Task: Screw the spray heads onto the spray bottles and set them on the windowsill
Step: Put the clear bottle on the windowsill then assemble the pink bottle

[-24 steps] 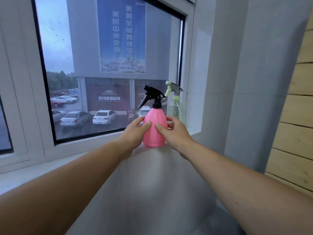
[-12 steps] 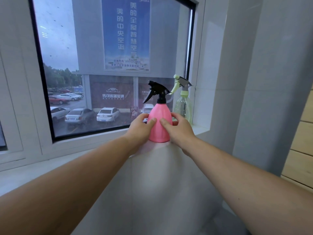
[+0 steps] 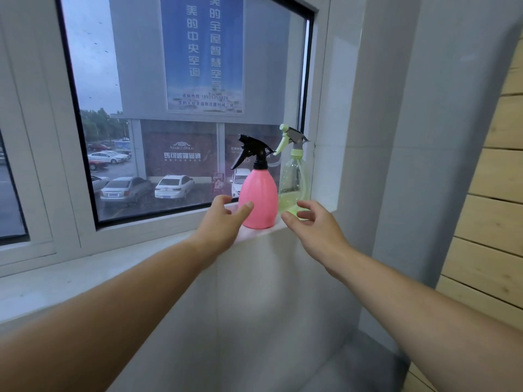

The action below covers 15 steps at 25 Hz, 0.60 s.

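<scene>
A pink spray bottle (image 3: 259, 199) with a black spray head (image 3: 252, 151) stands upright on the white windowsill (image 3: 158, 247) near its right end. Just behind it to the right stands a clear green spray bottle (image 3: 293, 183) with a green and grey spray head (image 3: 291, 138). My left hand (image 3: 223, 222) hovers at the pink bottle's lower left, fingers apart, one fingertip close to its side. My right hand (image 3: 314, 227) is open to the right of the bottle, a little away from it, partly in front of the green bottle's base.
The window pane (image 3: 175, 108) is right behind the bottles, with a white frame. A white wall (image 3: 382, 137) closes the sill's right end. Wooden panelling (image 3: 492, 193) runs down the far right. The tiled wall face drops below the sill.
Both hands have let go of the pink bottle and drawn back from it with fingers spread. The bottle stays standing on the sill. The camera has moved closer.
</scene>
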### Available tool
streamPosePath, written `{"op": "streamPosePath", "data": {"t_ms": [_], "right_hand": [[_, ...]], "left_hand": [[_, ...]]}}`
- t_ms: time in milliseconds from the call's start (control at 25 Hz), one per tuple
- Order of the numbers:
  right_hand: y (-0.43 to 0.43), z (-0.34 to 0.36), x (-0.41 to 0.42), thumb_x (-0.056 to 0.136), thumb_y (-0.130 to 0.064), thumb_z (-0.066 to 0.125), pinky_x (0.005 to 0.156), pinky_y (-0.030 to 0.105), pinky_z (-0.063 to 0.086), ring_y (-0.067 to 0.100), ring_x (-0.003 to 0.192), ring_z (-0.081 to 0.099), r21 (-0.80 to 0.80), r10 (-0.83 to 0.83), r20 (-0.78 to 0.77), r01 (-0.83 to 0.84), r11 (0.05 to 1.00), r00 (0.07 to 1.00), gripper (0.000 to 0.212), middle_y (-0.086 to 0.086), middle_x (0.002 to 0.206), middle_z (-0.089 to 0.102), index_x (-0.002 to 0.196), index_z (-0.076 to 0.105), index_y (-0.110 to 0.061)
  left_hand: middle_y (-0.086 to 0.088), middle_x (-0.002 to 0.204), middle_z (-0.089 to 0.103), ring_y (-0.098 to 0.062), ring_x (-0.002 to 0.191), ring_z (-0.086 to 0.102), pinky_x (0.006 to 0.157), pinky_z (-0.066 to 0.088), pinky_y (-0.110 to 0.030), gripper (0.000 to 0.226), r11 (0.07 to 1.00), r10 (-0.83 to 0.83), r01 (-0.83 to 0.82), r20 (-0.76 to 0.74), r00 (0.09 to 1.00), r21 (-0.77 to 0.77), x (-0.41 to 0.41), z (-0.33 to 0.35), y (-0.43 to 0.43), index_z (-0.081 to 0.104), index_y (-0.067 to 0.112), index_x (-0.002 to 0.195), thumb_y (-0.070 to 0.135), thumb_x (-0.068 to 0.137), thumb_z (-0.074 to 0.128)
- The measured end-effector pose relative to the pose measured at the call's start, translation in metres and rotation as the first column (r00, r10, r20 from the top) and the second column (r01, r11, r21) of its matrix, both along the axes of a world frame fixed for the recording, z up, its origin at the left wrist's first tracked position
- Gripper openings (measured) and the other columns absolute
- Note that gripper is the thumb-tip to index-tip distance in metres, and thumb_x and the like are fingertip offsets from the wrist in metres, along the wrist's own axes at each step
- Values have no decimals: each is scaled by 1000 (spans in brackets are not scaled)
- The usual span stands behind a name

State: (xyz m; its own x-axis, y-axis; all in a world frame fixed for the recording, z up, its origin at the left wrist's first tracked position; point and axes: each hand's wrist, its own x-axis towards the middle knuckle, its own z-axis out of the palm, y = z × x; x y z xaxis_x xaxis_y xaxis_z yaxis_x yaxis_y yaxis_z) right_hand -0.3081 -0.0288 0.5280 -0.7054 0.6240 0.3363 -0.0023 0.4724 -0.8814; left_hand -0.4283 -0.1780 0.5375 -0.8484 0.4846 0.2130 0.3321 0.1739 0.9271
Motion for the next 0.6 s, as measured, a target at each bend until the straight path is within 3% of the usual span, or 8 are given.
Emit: {"op": "streamPosePath", "data": {"t_ms": [120, 280, 440, 600], "right_hand": [[-5, -20, 39, 82, -48, 68, 79, 24, 50, 11, 106, 63, -21, 2, 13, -1, 1000, 1000, 55, -4, 121, 61, 130, 54, -25], [-11, -61, 91, 81, -35, 73, 88, 39, 56, 18, 92, 67, -56, -16, 47, 18, 998, 999, 32, 6, 105, 69, 109, 64, -22], [-23, -143, 157, 83, -24, 74, 79, 27, 51, 15, 79, 63, -86, -61, 201, 79, 993, 978, 25, 9, 94, 70, 103, 67, -11], [-23, -240, 204, 84, -34, 72, 81, 24, 49, 15, 90, 65, -84, -81, 463, 135, 987, 883, 34, 3, 99, 70, 108, 68, -11]], "left_hand": [[-4, 131, 60, -23, 113, 60, 89, 45, -34, 58, 996, -13, 16, -34, 999, 83, 35, -7, -16, 44, 19, 144, 47, 96, 60], [-6, 110, 69, -25, 107, 70, 97, 56, -37, 32, 957, -167, 149, 49, 985, 250, 86, -42, -22, 60, 13, 125, 30, 98, 64], [-10, 99, 67, -21, 96, 69, 94, 57, -38, 27, 937, -348, 340, 258, 901, 75, 140, -140, -12, 62, 8, 119, 24, 98, 64], [-15, 108, 69, -22, 98, 70, 94, 56, -38, 33, 843, -366, 492, 440, 820, -217, 174, -242, -7, 61, 13, 119, 34, 95, 68]]}}
